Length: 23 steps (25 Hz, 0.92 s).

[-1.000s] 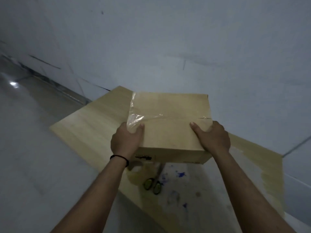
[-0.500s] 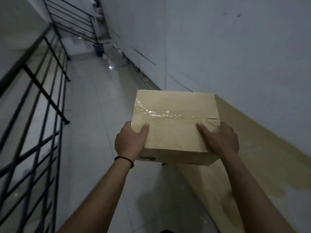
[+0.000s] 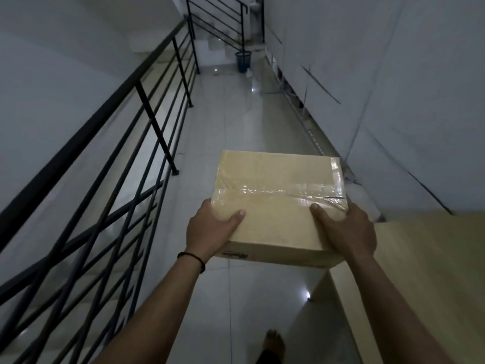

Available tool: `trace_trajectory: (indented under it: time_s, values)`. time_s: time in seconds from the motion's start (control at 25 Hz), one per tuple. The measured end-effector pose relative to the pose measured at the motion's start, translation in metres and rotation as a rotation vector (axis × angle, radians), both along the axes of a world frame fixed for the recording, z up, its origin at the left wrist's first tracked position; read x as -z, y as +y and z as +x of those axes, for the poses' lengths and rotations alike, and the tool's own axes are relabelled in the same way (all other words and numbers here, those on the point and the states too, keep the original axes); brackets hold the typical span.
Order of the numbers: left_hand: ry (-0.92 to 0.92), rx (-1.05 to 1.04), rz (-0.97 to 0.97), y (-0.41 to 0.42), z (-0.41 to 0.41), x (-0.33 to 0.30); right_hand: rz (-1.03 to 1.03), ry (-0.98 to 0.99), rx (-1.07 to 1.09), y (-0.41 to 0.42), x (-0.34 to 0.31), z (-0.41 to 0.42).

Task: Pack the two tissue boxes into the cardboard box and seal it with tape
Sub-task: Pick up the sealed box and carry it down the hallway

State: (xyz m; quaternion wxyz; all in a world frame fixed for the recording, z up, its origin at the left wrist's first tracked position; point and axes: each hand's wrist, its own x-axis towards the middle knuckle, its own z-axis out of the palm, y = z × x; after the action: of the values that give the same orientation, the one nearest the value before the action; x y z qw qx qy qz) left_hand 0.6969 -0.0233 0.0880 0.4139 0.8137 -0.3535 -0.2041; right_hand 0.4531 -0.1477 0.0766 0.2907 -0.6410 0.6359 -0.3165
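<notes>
The cardboard box [image 3: 278,185] is closed, with clear tape running across its top seam and down its sides. I hold it in the air in front of me over the tiled floor. My left hand [image 3: 210,229] grips its near left corner, thumb on top. At the near right corner my right hand [image 3: 346,229] grips it the same way. The tissue boxes are not visible. The tape roll and scissors are out of view.
A black metal railing [image 3: 147,106] runs along the left of a narrow tiled corridor. A white wall [image 3: 393,88] lines the right. The wooden table [image 3: 420,271] edge is at lower right. A blue basket [image 3: 242,61] stands far ahead. My bare foot [image 3: 273,342] shows below.
The view has swung left from the table to the corridor. The box, still in both hands, has left the table and now hangs over the floor.
</notes>
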Motion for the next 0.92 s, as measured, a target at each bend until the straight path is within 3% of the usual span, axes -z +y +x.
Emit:
trace_trajectory:
  time_s: [0.44, 0.92]
  values:
    - [0.04, -0.012, 0.043, -0.229, 0.103, 0.016, 0.059, 0.012, 0.006, -0.22, 0.007, 0.107]
    - [-0.003, 0.23, 0.121, -0.555, 0.274, 0.026, 0.121, 0.022, 0.224, -0.49, 0.026, 0.257]
